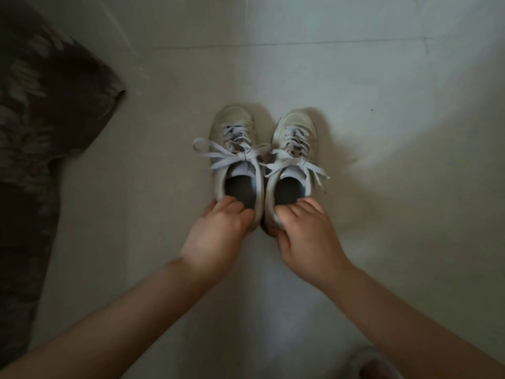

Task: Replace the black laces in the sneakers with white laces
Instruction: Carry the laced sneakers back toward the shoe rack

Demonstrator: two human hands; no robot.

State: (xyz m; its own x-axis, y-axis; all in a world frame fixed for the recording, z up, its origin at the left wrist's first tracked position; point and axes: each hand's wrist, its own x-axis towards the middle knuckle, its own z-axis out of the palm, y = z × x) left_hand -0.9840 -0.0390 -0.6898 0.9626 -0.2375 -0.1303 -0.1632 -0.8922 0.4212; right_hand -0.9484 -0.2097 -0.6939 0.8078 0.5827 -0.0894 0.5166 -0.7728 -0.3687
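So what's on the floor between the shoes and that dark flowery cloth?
Nothing: the head view shows bare floor between the left sneaker and the cloth.

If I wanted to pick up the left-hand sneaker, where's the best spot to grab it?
Probably the heel collar of the left sneaker, reached from behind. The opening faces up, so fingers hook inside the rim, as the left hand does now, clear of the tied white bow.

White laces (235, 155) (off-white sneakers (261, 151))
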